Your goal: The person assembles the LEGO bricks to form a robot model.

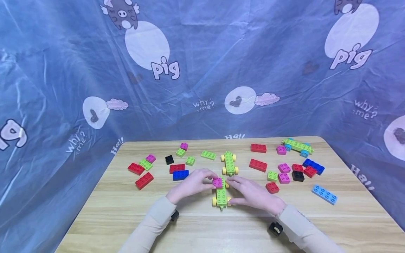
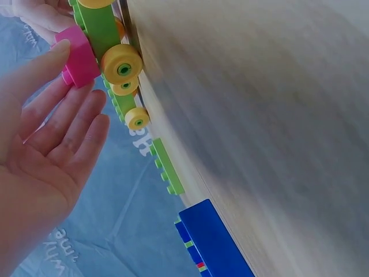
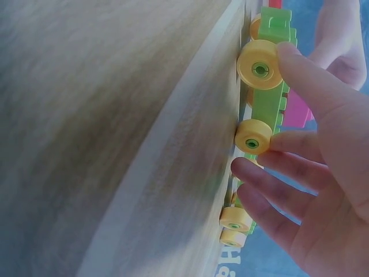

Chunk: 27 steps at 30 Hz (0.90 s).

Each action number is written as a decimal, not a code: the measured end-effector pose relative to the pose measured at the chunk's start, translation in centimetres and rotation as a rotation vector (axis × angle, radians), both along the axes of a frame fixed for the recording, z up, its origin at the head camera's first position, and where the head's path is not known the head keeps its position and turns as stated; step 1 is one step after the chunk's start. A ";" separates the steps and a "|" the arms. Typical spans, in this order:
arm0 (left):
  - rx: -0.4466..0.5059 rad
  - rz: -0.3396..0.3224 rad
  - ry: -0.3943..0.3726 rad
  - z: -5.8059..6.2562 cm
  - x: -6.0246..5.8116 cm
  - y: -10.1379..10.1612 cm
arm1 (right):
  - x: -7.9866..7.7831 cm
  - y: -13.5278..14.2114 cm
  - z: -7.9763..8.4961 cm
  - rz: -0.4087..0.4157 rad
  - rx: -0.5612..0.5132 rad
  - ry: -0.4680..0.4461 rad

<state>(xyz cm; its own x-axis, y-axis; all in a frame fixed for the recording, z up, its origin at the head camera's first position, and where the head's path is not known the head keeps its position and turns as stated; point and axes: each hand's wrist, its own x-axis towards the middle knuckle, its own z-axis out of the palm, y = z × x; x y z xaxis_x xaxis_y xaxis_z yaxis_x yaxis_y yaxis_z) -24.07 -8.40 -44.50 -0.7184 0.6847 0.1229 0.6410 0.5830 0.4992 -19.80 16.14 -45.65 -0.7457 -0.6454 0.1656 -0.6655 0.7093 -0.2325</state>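
My left hand [image 1: 197, 182] pinches a pink building brick [image 1: 217, 183] between thumb and fingers at the far end of a lime green wheeled toy car base [image 1: 222, 197]. In the left wrist view the pink brick [image 2: 84, 56] sits against the studded side of the base. My right hand [image 1: 254, 195] is on the base's right side, fingers fairly straight. In the right wrist view its thumb is at the near yellow wheel [image 3: 260, 64] and its index finger at the farther yellow wheel [image 3: 253, 137]. A second green base [image 1: 229, 162] stands just beyond.
Loose bricks lie on both sides of the wooden table [image 1: 218, 232], including a blue brick [image 1: 180, 175], a red brick [image 1: 258, 165] and a light blue plate [image 1: 324, 194]. A green base with blue wheels [image 1: 297, 146] stands far right. Blue printed cloth [image 1: 196, 70] hangs behind.
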 end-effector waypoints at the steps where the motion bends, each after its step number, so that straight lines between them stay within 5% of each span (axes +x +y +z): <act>1: -0.001 -0.001 0.001 0.0 0.0 0.0 | 0.0 0.0 0.0 0.000 0.001 0.002; 27: -0.039 -0.009 0.032 0.1 0.0 0.7 | -0.1 0.0 -0.2 -0.001 -0.014 0.012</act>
